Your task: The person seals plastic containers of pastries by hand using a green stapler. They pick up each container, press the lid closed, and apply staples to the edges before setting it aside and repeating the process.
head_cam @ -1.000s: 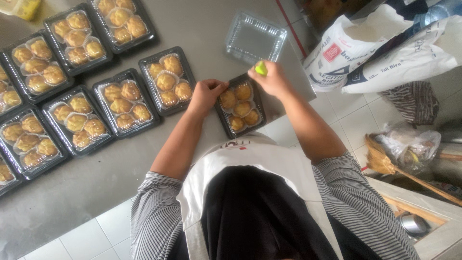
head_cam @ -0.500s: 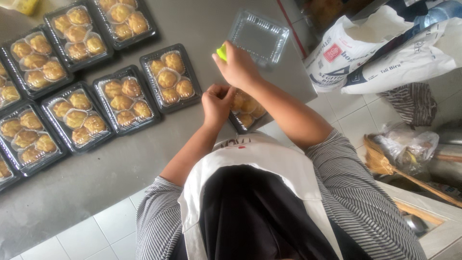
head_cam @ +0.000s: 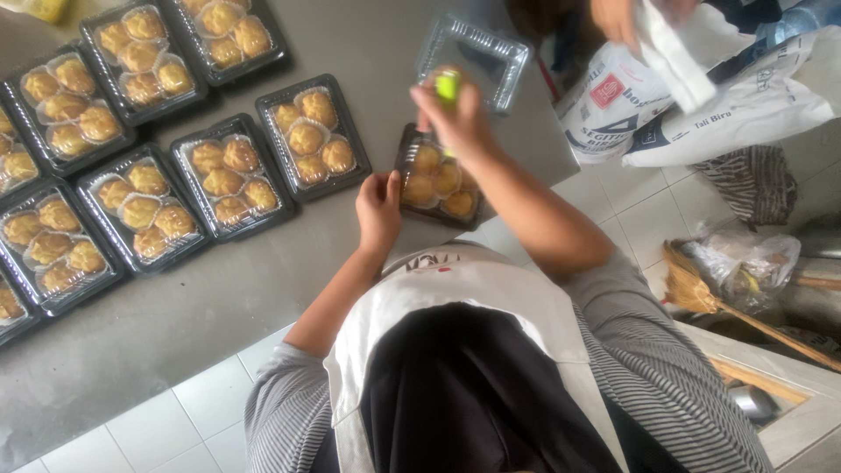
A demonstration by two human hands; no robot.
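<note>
The grey worktop point(head_cam: 368, 52) carries rows of black trays of golden pastries point(head_cam: 219, 180), and these lie as they did half a second ago. What has changed is nearer the person: the right hand point(head_cam: 455, 118), which was then up beside the clear plastic lid point(head_cam: 473, 57) at its left edge, has come back a little and now hangs over the near tray point(head_cam: 438, 180), between that tray and the lid. The near tray, mostly covered by the forearm before, now shows most of its pastries.

The right forearm runs up from the striped sleeve across the tray's right side, wrist bent, fingers pinched together. Its grip is clenched around a small lime-green object point(head_cam: 448, 85), which pokes up above the fingertips; it is blurred, possibly a small tool or cap.

The left hand point(head_cam: 378, 203) has slid from the tray's top to its left edge. It rests at the tray's rim with fingers curled; whether that grip actually pinches the rim I cannot tell.

At top right another person's hand point(head_cam: 618, 17) handles white sacks point(head_cam: 701, 96).
</note>
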